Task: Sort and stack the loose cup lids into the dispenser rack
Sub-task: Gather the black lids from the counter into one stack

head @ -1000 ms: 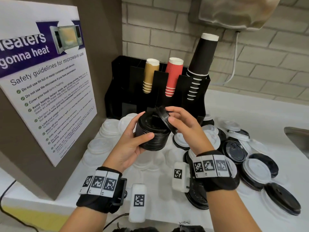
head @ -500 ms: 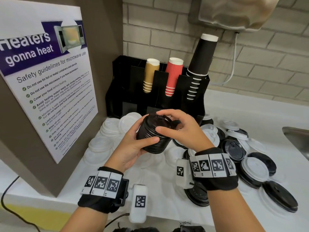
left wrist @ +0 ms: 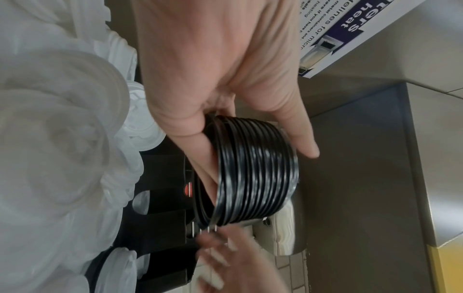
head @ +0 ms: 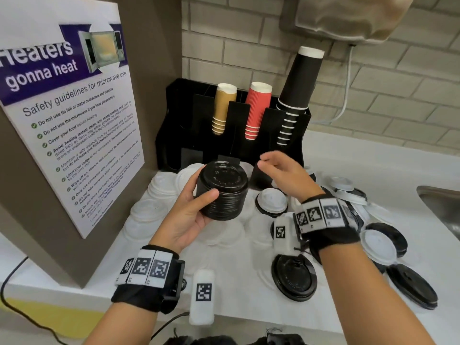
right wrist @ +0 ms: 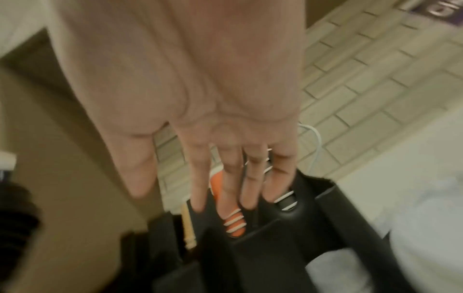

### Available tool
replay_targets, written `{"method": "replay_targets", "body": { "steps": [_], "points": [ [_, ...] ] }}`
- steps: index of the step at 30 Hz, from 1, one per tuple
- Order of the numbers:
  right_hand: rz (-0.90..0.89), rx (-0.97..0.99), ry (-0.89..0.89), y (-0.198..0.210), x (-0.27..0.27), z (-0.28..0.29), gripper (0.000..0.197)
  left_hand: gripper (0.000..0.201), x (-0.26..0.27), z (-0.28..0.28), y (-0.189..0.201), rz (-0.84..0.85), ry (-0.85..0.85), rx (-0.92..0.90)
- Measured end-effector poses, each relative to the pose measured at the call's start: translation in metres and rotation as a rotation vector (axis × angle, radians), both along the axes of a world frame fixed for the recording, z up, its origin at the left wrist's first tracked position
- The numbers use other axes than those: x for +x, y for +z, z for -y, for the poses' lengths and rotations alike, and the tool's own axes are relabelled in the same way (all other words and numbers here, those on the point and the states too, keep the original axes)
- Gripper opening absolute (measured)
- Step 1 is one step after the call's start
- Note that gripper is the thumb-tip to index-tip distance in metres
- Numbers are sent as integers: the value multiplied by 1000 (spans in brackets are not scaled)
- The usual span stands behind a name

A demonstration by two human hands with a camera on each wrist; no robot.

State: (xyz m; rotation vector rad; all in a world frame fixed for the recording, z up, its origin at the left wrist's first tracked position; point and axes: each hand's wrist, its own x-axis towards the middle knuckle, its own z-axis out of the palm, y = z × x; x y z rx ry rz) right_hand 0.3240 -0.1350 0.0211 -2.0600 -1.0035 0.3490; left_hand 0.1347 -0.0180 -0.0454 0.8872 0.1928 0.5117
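Note:
My left hand (head: pixel 196 207) grips a stack of black cup lids (head: pixel 222 192), thumb on the near side and fingers behind; the left wrist view shows the stack's ribbed edges (left wrist: pixel 255 172) between thumb and fingers. My right hand (head: pixel 281 175) hovers just right of the stack, fingers straight and spread, holding nothing; in the right wrist view its fingers (right wrist: pixel 225 178) point at the black dispenser rack (right wrist: pixel 275 237). The rack (head: pixel 179 135) stands against the wall behind the stack. Loose white lids (head: pixel 159 183) and black lids (head: pixel 293 277) lie scattered on the counter.
The rack holds gold cups (head: pixel 222 108), red cups (head: pixel 256 110) and tall black cups (head: pixel 298 90). A brown cabinet with a microwave poster (head: pixel 67 115) stands on the left. A sink edge (head: pixel 440 202) sits at the right. A cable (head: pixel 346 95) hangs down the brick wall.
My right hand pressed a black lid onto the top of the stack, then let go and drew back to the right, opening its fingers. The left hand kept hold of the stack.

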Motion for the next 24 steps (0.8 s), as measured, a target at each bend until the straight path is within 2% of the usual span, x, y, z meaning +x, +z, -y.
{"method": "replay_targets", "body": {
  "steps": [3, 4, 6, 9, 13, 15, 18, 20, 24],
  "points": [
    [224, -742, 11, -17, 24, -11, 55, 52, 1, 0, 2, 11, 35, -30],
    [278, -902, 18, -22, 28, -14, 59, 50, 2, 1, 1, 7, 45, -37],
    [327, -1045, 26, -30, 33, -21, 63, 52, 2, 1, 1, -2, 54, -36],
    [400, -1123, 58, -39, 39, -26, 68, 53, 1, 0, 0, -12, 55, -30],
    [476, -1188, 118, -45, 44, -29, 63, 65, -2, -4, -1, -22, 82, -48],
    [470, -1169, 111, -38, 44, -31, 57, 60, -4, -6, -2, -12, 103, -60],
    [476, -1035, 105, -21, 42, -36, 52, 59, -6, -8, 1, -11, 127, -64],
    [469, -1009, 112, -16, 39, -41, 56, 60, -6, -7, 4, -7, 124, -52],
    [515, -1168, 141, -25, 41, -43, 67, 64, -7, -4, 10, -5, 117, -37]
  ]
}}
